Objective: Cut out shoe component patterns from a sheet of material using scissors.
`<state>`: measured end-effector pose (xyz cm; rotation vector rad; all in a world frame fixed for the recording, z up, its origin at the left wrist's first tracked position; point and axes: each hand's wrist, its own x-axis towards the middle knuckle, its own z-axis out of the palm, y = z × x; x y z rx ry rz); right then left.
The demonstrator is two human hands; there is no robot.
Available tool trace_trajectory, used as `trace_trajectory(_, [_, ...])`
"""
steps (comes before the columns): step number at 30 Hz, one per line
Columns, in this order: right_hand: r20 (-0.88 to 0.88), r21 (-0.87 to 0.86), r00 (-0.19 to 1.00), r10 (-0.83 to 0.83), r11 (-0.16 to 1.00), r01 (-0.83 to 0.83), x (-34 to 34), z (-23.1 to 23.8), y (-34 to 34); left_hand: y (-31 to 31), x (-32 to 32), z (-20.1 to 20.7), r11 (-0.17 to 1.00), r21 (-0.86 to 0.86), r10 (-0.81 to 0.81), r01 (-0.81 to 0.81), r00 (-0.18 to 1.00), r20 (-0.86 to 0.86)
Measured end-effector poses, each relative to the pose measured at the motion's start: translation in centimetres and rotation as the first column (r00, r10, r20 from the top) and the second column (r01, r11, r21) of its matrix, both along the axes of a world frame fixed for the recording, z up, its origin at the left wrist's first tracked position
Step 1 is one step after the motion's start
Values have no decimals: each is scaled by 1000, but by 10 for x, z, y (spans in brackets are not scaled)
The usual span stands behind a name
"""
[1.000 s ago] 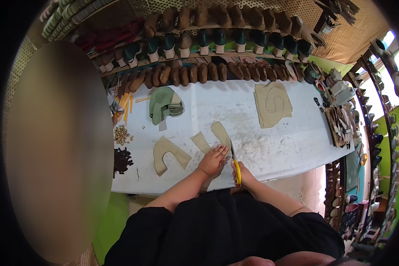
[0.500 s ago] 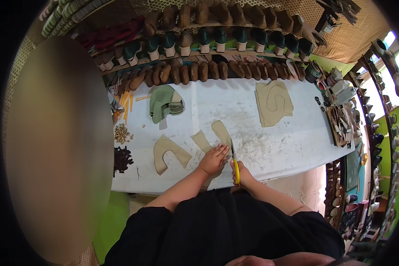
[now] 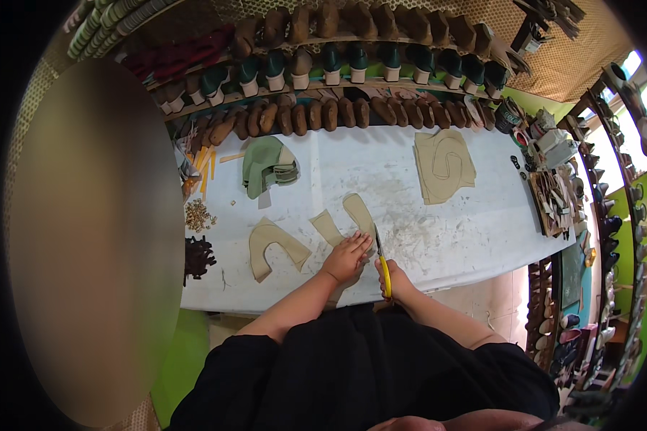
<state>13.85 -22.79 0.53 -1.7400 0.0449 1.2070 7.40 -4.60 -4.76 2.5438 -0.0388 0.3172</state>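
Note:
Flat on the table, my left hand (image 3: 349,256) presses a curved beige piece of material (image 3: 356,208) with its fingers stretched out. My right hand (image 3: 395,279) is closed around yellow-handled scissors (image 3: 386,276), whose dark blades lie along the right edge of that piece, beside my left fingertips. Part of the piece is hidden under my left hand. Just left of it lies a small beige strip (image 3: 327,228). Farther left sits an arch-shaped beige cutout (image 3: 266,241).
A stack of green pieces (image 3: 266,167) lies at the back left, near brass-coloured bits (image 3: 198,215) and a dark pile (image 3: 198,257). Beige sheets with drawn outlines (image 3: 431,183) lie back right. Shoe lasts (image 3: 331,115) line the far edge; a wooden box (image 3: 550,205) stands right.
My right hand and the scissors have shifted very slightly to the right. My left hand and the beige pieces look unmoved.

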Motion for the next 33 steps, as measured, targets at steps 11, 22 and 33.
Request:
trace_trajectory(11, [90,-45,988,122,992,-119,15,4,-10,-2,-1,1,1000,-5,-1,1,1000,-8])
trace_trajectory(22, [-94,88,996,9,996,-1,10,8,-11,0,-3,0,1000,5,-19,20,1000,-13])
trace_trajectory(33, [-115,11,993,27,1000,-26,21,12,-4,-2,-3,6,1000,0,-30,30,1000,-1])
